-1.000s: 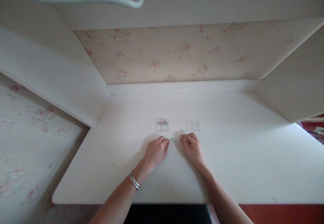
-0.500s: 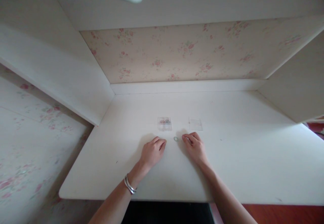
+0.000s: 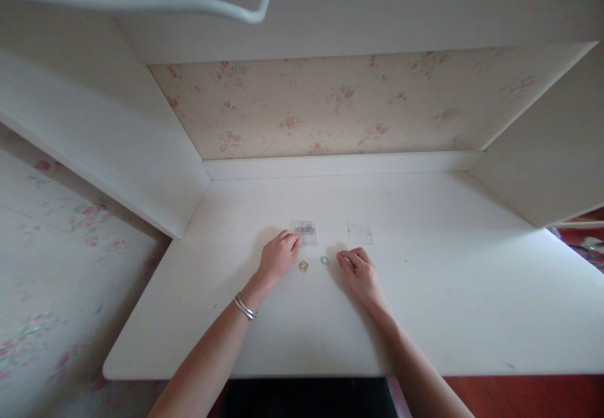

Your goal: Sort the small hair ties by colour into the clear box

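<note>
My left hand (image 3: 280, 254), with a silver bangle at the wrist, has its fingers drawn together at the lower left of a clear plastic case (image 3: 309, 231). Small dark and reddish items lie in that case. What the fingertips hold, if anything, is hidden. Just below them rests a gold-coloured ring shape (image 3: 303, 267), perhaps two rings overlapping. To its right lies a pale green ring (image 3: 324, 260). My right hand (image 3: 360, 273) rests on the table beside the green ring, thumb and fingers pinched; I cannot make out anything between them.
A flat clear square (image 3: 360, 233), like a lid, lies beyond my right hand. The white table (image 3: 448, 317) has raised side panels and a back ledge. A white cable or tube (image 3: 141, 5) hangs across the upper left.
My left hand has moved up and left to the clear case, and the gold-coloured ring shape now shows where its fingers were. My right hand stays in place; the view has shifted slightly.
</note>
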`<state>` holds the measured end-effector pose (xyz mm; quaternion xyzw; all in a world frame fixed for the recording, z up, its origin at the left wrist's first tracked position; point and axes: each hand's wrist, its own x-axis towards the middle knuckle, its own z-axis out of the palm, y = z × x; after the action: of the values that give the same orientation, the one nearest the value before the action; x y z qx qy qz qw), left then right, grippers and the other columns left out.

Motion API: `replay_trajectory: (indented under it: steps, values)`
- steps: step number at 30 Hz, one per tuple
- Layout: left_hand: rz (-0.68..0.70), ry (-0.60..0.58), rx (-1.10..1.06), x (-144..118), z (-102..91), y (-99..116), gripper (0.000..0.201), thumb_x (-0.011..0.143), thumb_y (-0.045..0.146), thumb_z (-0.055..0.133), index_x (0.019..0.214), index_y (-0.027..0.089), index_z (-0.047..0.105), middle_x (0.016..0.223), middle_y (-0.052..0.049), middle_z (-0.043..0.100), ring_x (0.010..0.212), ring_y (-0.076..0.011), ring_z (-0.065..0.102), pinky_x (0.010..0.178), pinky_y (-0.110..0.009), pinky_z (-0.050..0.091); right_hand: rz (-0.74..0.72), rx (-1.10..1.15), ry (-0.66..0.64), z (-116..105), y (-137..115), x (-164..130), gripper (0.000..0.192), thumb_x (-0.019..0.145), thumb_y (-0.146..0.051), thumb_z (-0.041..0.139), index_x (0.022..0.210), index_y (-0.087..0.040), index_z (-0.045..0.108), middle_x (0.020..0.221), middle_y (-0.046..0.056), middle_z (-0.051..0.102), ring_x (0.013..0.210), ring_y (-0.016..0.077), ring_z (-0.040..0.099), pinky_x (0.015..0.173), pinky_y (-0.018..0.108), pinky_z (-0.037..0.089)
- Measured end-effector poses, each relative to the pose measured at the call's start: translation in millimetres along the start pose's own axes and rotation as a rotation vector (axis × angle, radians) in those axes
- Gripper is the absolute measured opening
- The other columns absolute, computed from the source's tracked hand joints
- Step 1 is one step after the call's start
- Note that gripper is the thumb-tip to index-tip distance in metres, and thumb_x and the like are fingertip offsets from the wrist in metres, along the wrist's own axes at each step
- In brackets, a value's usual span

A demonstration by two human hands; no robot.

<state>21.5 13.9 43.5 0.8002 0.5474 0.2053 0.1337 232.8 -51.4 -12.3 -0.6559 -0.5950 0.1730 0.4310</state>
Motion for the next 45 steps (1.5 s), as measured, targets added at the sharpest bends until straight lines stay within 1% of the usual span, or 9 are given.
replay_trajectory:
  steps: [3, 8, 12, 16, 22, 29, 35, 40, 45]
  values:
    - [-0.003, -0.01, -0.019, 1.2, 2.4, -1.1, 0.025, 0.091, 0.029, 0.043, 0.099, 0.025, 0.065, 0.098, -0.003, 0.065, 0.09, -0.0141, 0.059, 0.082, -0.025, 0.045, 0.003, -0.016, 0.007, 0.1, 1.8, 0.6, 0.033, 0.087, -0.044, 0.045, 0.086, -0.022, 0.069, 0.079, 0.003, 0.055, 0.062, 0.0125, 0.051, 0.059, 0.026, 0.042]
    - [-0.026, 0.076, -0.08, -12.7, -2.1, -11.0, 0.026, 0.092, 0.029, 0.04, 0.1, 0.022, 0.065, 0.096, -0.004, 0.065, 0.088, -0.0136, 0.059, 0.082, -0.024, 0.045, -0.05, -0.054, -0.002, -1.7, -4.6, -3.2, 0.031, 0.089, -0.041, 0.044, 0.089, -0.022, 0.069, 0.081, 0.004, 0.056, 0.067, 0.0134, 0.054, 0.063, 0.026, 0.044]
    - [-0.068, 0.103, -0.165, -33.1, -3.4, -22.2, 0.027, 0.091, 0.03, 0.04, 0.096, 0.021, 0.065, 0.09, -0.004, 0.066, 0.082, -0.0137, 0.06, 0.077, -0.024, 0.046, -0.212, -0.164, -0.16, 0.5, -26.6, -13.7, 0.028, 0.091, -0.034, 0.042, 0.091, -0.023, 0.068, 0.082, 0.005, 0.056, 0.07, 0.0141, 0.054, 0.066, 0.025, 0.043]
    - [-0.108, 0.074, -0.273, -52.1, 0.8, -25.0, 0.027, 0.091, 0.032, 0.041, 0.094, 0.021, 0.066, 0.091, -0.004, 0.067, 0.082, -0.0141, 0.061, 0.075, -0.024, 0.047, -0.395, -0.325, -0.34, 7.1, -53.3, -17.9, 0.023, 0.091, -0.027, 0.043, 0.095, -0.025, 0.066, 0.086, 0.005, 0.057, 0.075, 0.0157, 0.053, 0.071, 0.028, 0.042]
    - [-0.15, 0.031, -0.349, -65.7, 3.0, -20.2, 0.027, 0.09, 0.033, 0.042, 0.092, 0.02, 0.066, 0.09, -0.004, 0.067, 0.078, -0.0139, 0.061, 0.073, -0.024, 0.047, -0.464, -0.42, -0.433, 21.1, -68.0, -6.9, 0.018, 0.089, -0.026, 0.046, 0.091, -0.024, 0.064, 0.084, 0.004, 0.056, 0.075, 0.0154, 0.052, 0.07, 0.028, 0.041]
    - [-0.152, 0.017, -0.37, -69.0, 2.6, -23.2, 0.026, 0.09, 0.031, 0.043, 0.092, 0.02, 0.067, 0.088, -0.003, 0.067, 0.076, -0.0134, 0.06, 0.07, -0.023, 0.045, -0.399, -0.339, -0.401, 34.1, -60.9, -2.3, 0.022, 0.09, -0.021, 0.045, 0.088, -0.023, 0.066, 0.082, 0.003, 0.056, 0.073, 0.0134, 0.053, 0.069, 0.024, 0.041]
    - [-0.149, -0.01, -0.338, -70.3, 5.0, -25.2, 0.027, 0.09, 0.031, 0.042, 0.092, 0.02, 0.066, 0.085, -0.003, 0.066, 0.074, -0.0134, 0.059, 0.069, -0.023, 0.044, -0.394, -0.281, -0.351, 33.0, -62.8, -1.4, 0.022, 0.091, -0.023, 0.045, 0.091, -0.022, 0.067, 0.082, 0.004, 0.056, 0.075, 0.0136, 0.053, 0.07, 0.024, 0.04]
    - [-0.153, -0.032, -0.328, -70.3, 7.5, -28.5, 0.025, 0.089, 0.031, 0.044, 0.092, 0.021, 0.067, 0.083, -0.001, 0.066, 0.069, -0.0124, 0.056, 0.065, -0.023, 0.042, -0.387, -0.279, -0.222, 29.2, -68.4, 16.6, 0.021, 0.091, -0.026, 0.047, 0.092, -0.023, 0.067, 0.082, 0.003, 0.057, 0.077, 0.0143, 0.053, 0.073, 0.026, 0.037]
    - [-0.181, -0.028, -0.392, -70.0, 9.4, -32.3, 0.027, 0.089, 0.034, 0.044, 0.092, 0.021, 0.068, 0.083, -0.001, 0.067, 0.068, -0.0119, 0.056, 0.063, -0.022, 0.042, -0.409, -0.326, -0.143, 39.3, -70.6, 40.4, 0.021, 0.091, -0.027, 0.047, 0.093, -0.023, 0.068, 0.083, 0.003, 0.058, 0.078, 0.0138, 0.054, 0.074, 0.027, 0.034]
